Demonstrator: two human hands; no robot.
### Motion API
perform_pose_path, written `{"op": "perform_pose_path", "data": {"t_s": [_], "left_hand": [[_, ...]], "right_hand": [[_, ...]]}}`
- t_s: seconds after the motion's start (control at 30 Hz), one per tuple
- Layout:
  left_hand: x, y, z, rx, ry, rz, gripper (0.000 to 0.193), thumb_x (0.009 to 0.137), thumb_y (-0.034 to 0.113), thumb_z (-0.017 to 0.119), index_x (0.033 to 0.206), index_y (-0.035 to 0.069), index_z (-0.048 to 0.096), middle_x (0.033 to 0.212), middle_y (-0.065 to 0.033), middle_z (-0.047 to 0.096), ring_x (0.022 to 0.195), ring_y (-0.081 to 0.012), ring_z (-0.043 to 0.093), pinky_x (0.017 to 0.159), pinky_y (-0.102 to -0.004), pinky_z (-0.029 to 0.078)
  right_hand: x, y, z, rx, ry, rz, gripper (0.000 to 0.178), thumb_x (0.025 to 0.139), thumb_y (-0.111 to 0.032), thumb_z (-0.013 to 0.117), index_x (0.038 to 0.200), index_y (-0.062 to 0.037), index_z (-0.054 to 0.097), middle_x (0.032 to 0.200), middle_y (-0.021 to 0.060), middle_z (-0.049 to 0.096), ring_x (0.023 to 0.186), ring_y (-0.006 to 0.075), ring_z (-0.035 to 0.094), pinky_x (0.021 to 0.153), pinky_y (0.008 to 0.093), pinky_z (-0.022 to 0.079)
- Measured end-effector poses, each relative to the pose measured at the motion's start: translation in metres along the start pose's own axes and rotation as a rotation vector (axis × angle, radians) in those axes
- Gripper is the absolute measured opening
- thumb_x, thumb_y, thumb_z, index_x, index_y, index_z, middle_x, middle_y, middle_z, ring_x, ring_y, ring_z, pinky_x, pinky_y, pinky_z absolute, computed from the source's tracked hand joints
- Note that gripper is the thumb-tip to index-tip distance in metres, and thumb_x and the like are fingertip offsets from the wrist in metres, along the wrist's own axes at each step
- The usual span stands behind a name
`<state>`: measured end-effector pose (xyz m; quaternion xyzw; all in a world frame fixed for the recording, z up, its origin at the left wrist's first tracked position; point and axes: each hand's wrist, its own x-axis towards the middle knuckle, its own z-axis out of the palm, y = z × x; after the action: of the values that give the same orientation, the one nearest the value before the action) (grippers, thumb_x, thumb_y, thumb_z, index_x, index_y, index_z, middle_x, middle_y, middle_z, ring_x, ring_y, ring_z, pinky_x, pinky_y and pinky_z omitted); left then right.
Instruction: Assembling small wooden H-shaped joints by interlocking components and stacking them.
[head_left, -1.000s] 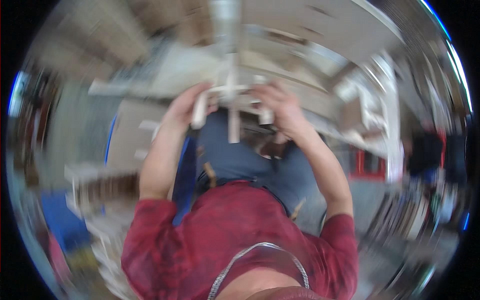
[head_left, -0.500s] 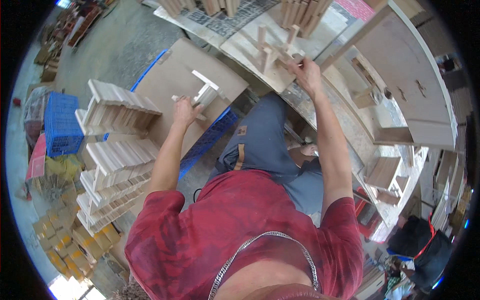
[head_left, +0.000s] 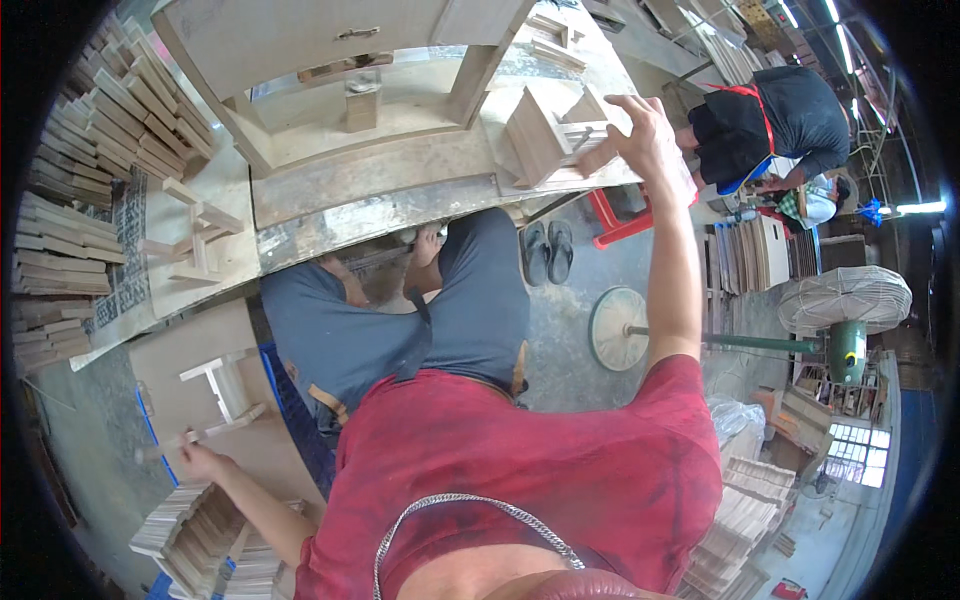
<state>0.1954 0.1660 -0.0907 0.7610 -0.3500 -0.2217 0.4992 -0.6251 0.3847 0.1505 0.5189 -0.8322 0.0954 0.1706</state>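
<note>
My left hand point(head_left: 203, 460) is low at the left, its fingers closed around one end of a pale H-shaped wooden frame point(head_left: 228, 390). That frame lies on a brown cardboard sheet point(head_left: 168, 352); motion blurs the fingertips a little. Out to the right, my right hand point(head_left: 645, 145) is raised with thumb and fingers spread and nothing in them. Just beside it, at the bench's right end, stands a small wooden box-like assembly point(head_left: 537, 140). Another wooden frame point(head_left: 200, 235), with several legs, rests on the left part of the workbench point(head_left: 370, 207), away from both hands.
A large wooden cabinet frame point(head_left: 360, 150) fills the middle of the bench. Stacked wood strips point(head_left: 140, 110) stand at far left, more boards point(head_left: 175, 525) near my left arm. A red stool point(head_left: 620, 220), a pedestal fan point(head_left: 845, 310), sandals point(head_left: 548, 252) and a person point(head_left: 780, 120) are on the right.
My view and body have turned right. My right hand has let go of the legged frame on the bench and swung over to the box-like assembly. My left hand stays at the H-shaped frame.
</note>
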Motion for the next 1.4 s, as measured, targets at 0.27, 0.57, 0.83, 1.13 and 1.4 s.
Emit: {"op": "perform_pose_path", "data": {"t_s": [0.27, 0.57, 0.83, 1.13, 1.4], "left_hand": [[-0.111, 0.166, 0.020, -0.314, -0.321, 0.318, 0.024, 0.105, 0.014, 0.060, 0.123, -0.001, 0.067, 0.123, -0.0104, 0.070, 0.112, -0.0148, 0.064, 0.097, -0.0293, 0.051], [-0.275, 0.271, 0.063, -0.052, -1.005, 1.250, 0.023, 0.074, 0.012, 0.086, 0.092, 0.005, 0.074, 0.089, -0.0092, 0.072, 0.087, -0.0262, 0.070, 0.111, -0.0521, 0.044], [-0.306, 0.246, 0.122, -0.165, -1.401, 1.026, 0.028, 0.082, 0.020, 0.083, 0.102, 0.001, 0.075, 0.085, -0.0139, 0.069, 0.084, -0.0293, 0.068, 0.084, -0.0382, 0.053], [-0.271, 0.236, 0.144, -0.060, -1.753, 0.450, 0.028, 0.094, 0.030, 0.076, 0.104, 0.004, 0.078, 0.075, -0.0032, 0.072, 0.067, -0.0075, 0.062, 0.061, -0.0258, 0.049], [-0.251, 0.220, 0.175, -0.047, -1.860, 0.197, 0.029, 0.097, 0.029, 0.073, 0.101, 0.001, 0.078, 0.076, -0.0012, 0.072, 0.066, -0.0054, 0.060, 0.059, -0.0235, 0.045]], "right_hand": [[-0.004, 0.066, 0.046, -0.009, -0.270, -0.146, 0.042, 0.068, -0.013, 0.081, 0.108, -0.0038, 0.074, 0.127, 0.0103, 0.067, 0.116, 0.0363, 0.058, 0.102, 0.0448, 0.049], [-0.076, -0.099, -0.012, 0.540, -0.326, -0.002, 0.032, 0.072, -0.021, 0.090, 0.094, -0.0032, 0.075, 0.118, 0.0150, 0.066, 0.104, 0.0279, 0.065, 0.091, 0.0398, 0.053], [-0.122, -0.217, 0.042, 1.351, -0.513, 0.052, 0.044, 0.076, -0.027, 0.091, 0.101, 0.0034, 0.073, 0.084, 0.0085, 0.074, 0.074, 0.0142, 0.067, 0.070, 0.0307, 0.055], [-0.111, -0.236, 0.055, 1.333, -0.760, 0.072, 0.034, 0.076, -0.022, 0.091, 0.099, -0.0003, 0.078, 0.079, 0.0044, 0.072, 0.067, 0.0091, 0.060, 0.062, 0.0283, 0.049], [-0.093, -0.252, 0.057, 1.429, -0.818, 0.141, 0.017, 0.081, -0.011, 0.085, 0.088, 0.0000, 0.074, 0.074, -0.0006, 0.068, 0.065, 0.0063, 0.058, 0.060, 0.0250, 0.046]]}}
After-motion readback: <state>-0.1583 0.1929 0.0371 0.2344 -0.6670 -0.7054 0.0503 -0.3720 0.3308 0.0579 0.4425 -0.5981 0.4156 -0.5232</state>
